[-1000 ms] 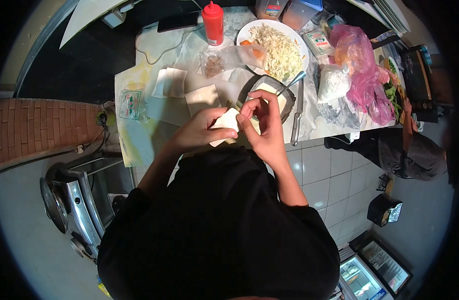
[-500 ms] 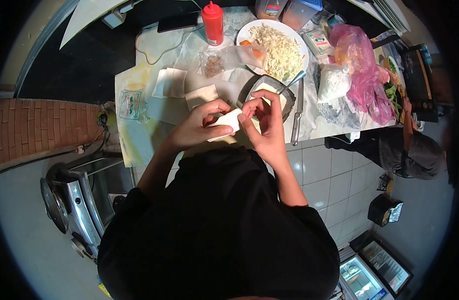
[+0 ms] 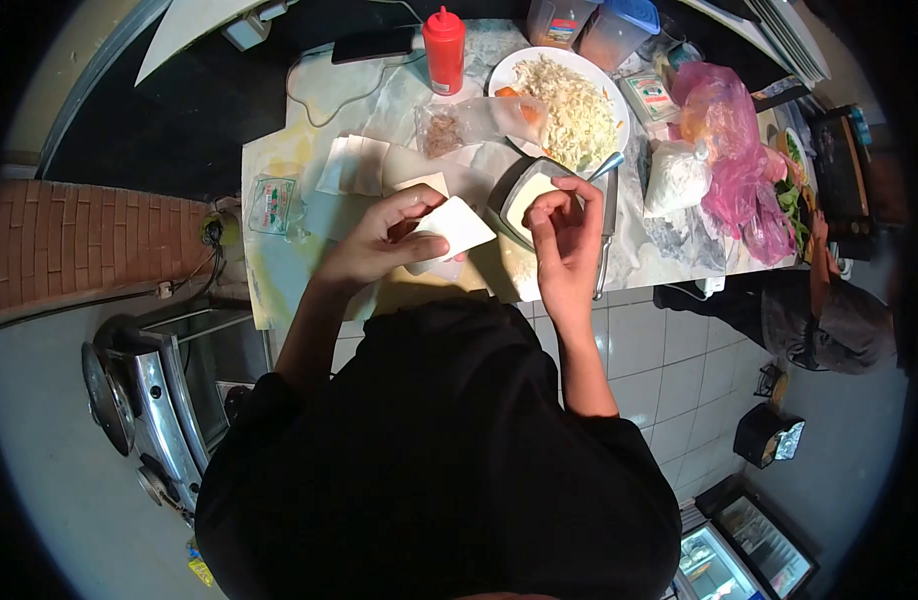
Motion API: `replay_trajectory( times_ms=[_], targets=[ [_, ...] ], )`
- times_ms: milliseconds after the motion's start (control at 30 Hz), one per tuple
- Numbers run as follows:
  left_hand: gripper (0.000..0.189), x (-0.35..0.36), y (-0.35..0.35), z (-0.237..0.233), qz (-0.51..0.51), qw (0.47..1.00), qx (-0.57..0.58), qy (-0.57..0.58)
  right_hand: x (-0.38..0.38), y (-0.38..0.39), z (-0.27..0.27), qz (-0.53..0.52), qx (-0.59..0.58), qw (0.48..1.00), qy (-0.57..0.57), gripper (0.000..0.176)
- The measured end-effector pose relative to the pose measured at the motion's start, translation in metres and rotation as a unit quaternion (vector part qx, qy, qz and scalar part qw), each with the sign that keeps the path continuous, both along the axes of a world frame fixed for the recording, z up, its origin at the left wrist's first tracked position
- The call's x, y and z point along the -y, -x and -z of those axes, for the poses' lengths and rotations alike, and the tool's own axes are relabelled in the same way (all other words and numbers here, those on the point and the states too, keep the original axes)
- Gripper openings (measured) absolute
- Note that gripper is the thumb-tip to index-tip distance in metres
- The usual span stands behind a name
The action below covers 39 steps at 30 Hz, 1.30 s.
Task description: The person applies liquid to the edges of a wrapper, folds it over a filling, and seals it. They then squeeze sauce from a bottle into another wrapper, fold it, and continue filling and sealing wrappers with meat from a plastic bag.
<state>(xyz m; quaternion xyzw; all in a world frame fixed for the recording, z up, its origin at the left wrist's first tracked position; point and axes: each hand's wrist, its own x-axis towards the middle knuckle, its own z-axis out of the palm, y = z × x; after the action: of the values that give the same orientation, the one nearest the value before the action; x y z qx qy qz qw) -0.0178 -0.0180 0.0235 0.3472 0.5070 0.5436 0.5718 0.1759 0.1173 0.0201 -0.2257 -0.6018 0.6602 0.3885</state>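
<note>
Wrapper [image 3: 457, 226] sits diamond-wise in left hand [image 3: 384, 245].

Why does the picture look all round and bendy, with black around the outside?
Head view: a fisheye lens bends it, so the table edge curves and the corners go black; light is bright on the left hand and white wrapper, dimmer toward the rim; the middle looks sharp.

I find open tabletop [image 3: 289, 275] only at the near left, beside the left hand [image 3: 379, 248]; the wrapper stack [image 3: 351, 165] and a clear bag [image 3: 469, 125] close the far side. The held wrapper [image 3: 457, 228] fills the gap between the hands. The right is crowded (hardly a lane): dark bowl [image 3: 506, 197] under the right hand [image 3: 569, 235], knife [image 3: 603, 280] just beside, plate [image 3: 496, 80] and pink bag [image 3: 724, 150] beyond
</note>
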Motion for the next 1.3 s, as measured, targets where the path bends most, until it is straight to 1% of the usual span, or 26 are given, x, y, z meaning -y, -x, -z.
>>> replay_trajectory(
  times_ms=[67, 100, 167, 200, 233, 300, 433, 567, 633, 667, 733, 767, 833, 867, 900, 967, 1033, 1067, 1100, 1167, 1200, 1233, 1300],
  targets=[
    [0.043, 0.005, 0.001, -0.003, -0.017, 1.0, 0.006, -0.021, 0.005, 0.004, -0.007, -0.008, -0.008, 1.0, -0.013, 0.041],
    [0.044, 0.007, 0.002, -0.004, -0.014, 0.999, 0.015, -0.028, 0.008, 0.006, -0.012, -0.009, -0.009, 1.0, -0.013, 0.041],
    [0.046, 0.009, 0.004, -0.004, -0.013, 0.999, 0.025, -0.035, 0.017, 0.007, -0.021, -0.072, -0.043, 0.996, -0.019, 0.05],
    [0.046, 0.009, 0.004, -0.004, -0.002, 0.998, 0.01, -0.056, 0.019, 0.008, -0.021, -0.083, -0.05, 0.994, -0.051, 0.055],
    [0.047, 0.008, 0.005, -0.003, 0.009, 0.997, -0.005, -0.077, 0.021, 0.008, -0.023, -0.083, -0.049, 0.994, -0.051, 0.055],
    [0.045, 0.007, 0.003, -0.006, 0.016, 0.996, -0.016, -0.085, 0.024, 0.01, -0.027, -0.096, -0.051, 0.987, -0.122, 0.057],
    [0.041, 0.004, 0.001, -0.014, 0.048, 0.992, -0.06, -0.095, 0.026, 0.015, -0.027, -0.095, -0.029, 0.986, -0.136, 0.055],
    [0.04, 0.003, -0.001, -0.016, 0.048, 0.993, -0.052, -0.098, 0.029, 0.015, -0.031, -0.097, -0.025, 0.986, -0.137, 0.054],
    [0.038, 0.002, -0.003, -0.019, 0.034, 0.996, -0.067, -0.058, 0.029, 0.017, -0.032, -0.09, -0.007, 0.986, -0.138, 0.052],
    [0.038, 0.001, -0.004, -0.02, 0.034, 0.996, -0.067, -0.058, 0.027, 0.017, -0.033, -0.09, -0.007, 0.986, -0.137, 0.052],
    [0.036, -0.003, -0.003, -0.02, 0.042, 0.999, -0.011, -0.021, 0.023, 0.018, -0.033, -0.106, 0.053, 0.989, -0.088, 0.05],
    [0.036, -0.003, -0.001, -0.019, 0.041, 0.999, -0.011, -0.021, 0.022, 0.018, -0.032, -0.108, 0.052, 0.989, -0.088, 0.05],
    [0.035, 0.0, 0.008, -0.018, 0.044, 0.998, -0.049, -0.017, 0.019, 0.019, -0.026, -0.103, 0.016, 0.994, -0.031, 0.049],
    [0.035, 0.003, 0.013, -0.019, 0.041, 0.998, -0.05, -0.017, 0.017, 0.019, -0.024, -0.1, 0.001, 0.995, -0.028, 0.05],
    [0.036, 0.008, 0.017, -0.02, 0.026, 0.999, -0.028, -0.017, 0.016, 0.018, -0.024, -0.103, 0.0, 0.994, -0.029, 0.05],
    [0.037, 0.012, 0.02, -0.018, 0.009, 1.0, -0.005, -0.015, 0.015, 0.014, -0.023, -0.089, -0.032, 0.995, 0.027, 0.051],
    [0.037, 0.016, 0.02, -0.008, -0.062, 0.994, 0.08, -0.039, 0.014, 0.011, -0.019, -0.102, -0.033, 0.994, 0.031, 0.052],
    [0.033, 0.019, 0.013, -0.002, -0.098, 0.983, 0.144, -0.055, 0.015, 0.011, -0.017, -0.106, -0.039, 0.993, 0.039, 0.053],
    [0.033, 0.02, 0.004, 0.008, -0.101, 0.983, 0.144, -0.056, 0.015, 0.011, -0.014, -0.111, -0.045, 0.992, 0.048, 0.053],
    [0.031, 0.019, -0.016, 0.034, -0.218, 0.94, 0.262, -0.022, 0.016, 0.012, -0.01, -0.116, -0.044, 0.991, 0.047, 0.053],
    [0.032, 0.013, -0.022, 0.04, -0.146, 0.957, 0.236, -0.082, 0.017, 0.013, -0.009, -0.118, -0.042, 0.991, 0.046, 0.053],
    [0.032, 0.009, -0.026, 0.043, -0.147, 0.957, 0.237, -0.082, 0.017, 0.013, -0.009, -0.119, -0.041, 0.991, 0.046, 0.053],
    [0.032, -0.002, -0.036, 0.043, -0.144, 0.953, 0.263, -0.038, 0.016, 0.011, -0.008, -0.115, -0.014, 0.991, 0.062, 0.053]
  ],
)
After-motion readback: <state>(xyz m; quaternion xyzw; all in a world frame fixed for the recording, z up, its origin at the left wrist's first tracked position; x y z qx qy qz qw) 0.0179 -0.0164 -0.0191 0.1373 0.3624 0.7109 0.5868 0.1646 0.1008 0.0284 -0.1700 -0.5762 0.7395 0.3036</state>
